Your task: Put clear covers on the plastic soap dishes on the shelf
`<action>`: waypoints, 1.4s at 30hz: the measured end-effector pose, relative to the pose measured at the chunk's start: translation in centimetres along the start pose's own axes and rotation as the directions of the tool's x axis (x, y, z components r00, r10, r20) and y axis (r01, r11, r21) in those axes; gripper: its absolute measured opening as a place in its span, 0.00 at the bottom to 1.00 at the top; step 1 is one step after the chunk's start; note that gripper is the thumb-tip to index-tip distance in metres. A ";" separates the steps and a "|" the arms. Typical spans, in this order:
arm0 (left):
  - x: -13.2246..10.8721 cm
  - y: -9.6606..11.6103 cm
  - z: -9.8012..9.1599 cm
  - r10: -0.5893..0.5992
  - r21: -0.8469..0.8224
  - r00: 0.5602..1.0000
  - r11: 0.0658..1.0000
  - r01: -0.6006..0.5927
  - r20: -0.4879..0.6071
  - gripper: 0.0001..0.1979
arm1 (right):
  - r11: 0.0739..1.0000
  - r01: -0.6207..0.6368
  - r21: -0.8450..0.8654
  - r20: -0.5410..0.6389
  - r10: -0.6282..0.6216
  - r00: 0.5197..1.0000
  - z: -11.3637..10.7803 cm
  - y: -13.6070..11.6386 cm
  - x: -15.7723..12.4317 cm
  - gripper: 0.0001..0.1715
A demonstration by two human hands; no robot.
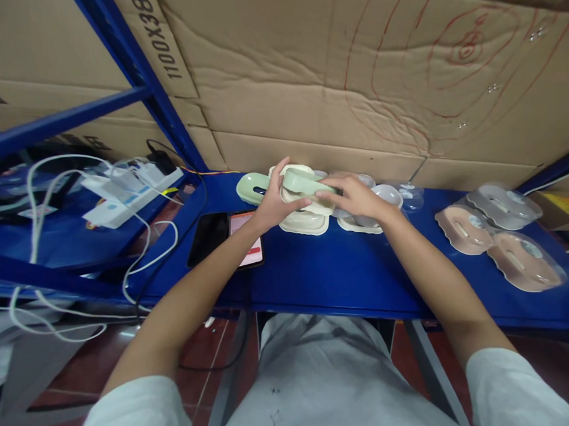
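My left hand (pixel 275 201) and my right hand (pixel 355 196) both grip a pale green plastic piece (pixel 306 181), held just above a cream plastic piece (pixel 304 221) on the blue shelf (pixel 335 274). Left fingers curl round its left end, right fingers pinch its right end. A second green piece (pixel 252 188) lies to the left. Clear and white plastic shells (pixel 388 196) sit just behind my right hand.
Two phones (pixel 226 238) lie left of my hands. A white power strip (pixel 125 189) with white cables sits at far left. Several tan pieces in clear blister shells (pixel 500 236) lie at right. Cardboard sheets (pixel 353 76) line the back behind blue rack posts (pixel 136 68).
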State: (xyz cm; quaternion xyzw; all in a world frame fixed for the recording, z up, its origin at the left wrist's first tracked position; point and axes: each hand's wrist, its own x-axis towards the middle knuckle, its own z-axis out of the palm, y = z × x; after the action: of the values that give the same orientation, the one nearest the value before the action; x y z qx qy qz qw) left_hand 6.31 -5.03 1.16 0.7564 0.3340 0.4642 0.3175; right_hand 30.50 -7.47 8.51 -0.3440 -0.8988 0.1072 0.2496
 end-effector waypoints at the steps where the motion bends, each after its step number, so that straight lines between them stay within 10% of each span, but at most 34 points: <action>1: 0.1 -0.1 0.0 0.024 0.016 1.000 1.000 -0.025 0.008 0.63 | 1.000 -0.024 0.010 -0.023 0.024 0.999 -0.3 0.4 -0.1 0.34; 13: -0.2 1.2 -0.1 -0.036 0.164 0.997 0.985 0.048 -0.075 0.38 | 0.889 -0.249 -0.384 -0.233 0.167 0.958 -3.0 6.2 -1.9 0.27; 18: 0.0 1.6 -0.4 -0.126 0.062 0.982 0.989 0.136 -0.140 0.33 | 0.891 -0.245 -0.382 -0.246 0.157 0.957 -2.3 4.6 -1.6 0.26; 25: 0.2 1.3 -0.6 -0.118 -0.133 0.983 0.986 0.100 -0.141 0.31 | 0.967 0.077 -0.244 -0.031 -0.087 0.996 2.0 -0.6 -0.1 0.27; 42: -0.6 0.6 0.1 -0.034 0.217 0.998 0.976 0.020 0.060 0.36 | 0.823 -0.253 -0.509 -0.254 0.138 0.957 1.4 3.0 0.1 0.24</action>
State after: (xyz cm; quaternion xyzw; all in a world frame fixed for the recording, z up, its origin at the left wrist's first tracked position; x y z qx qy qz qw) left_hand 6.33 -5.87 1.27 0.7961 0.3824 0.3967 0.2502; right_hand 31.41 -5.17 6.24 -0.4999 -0.8217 -0.1592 0.2226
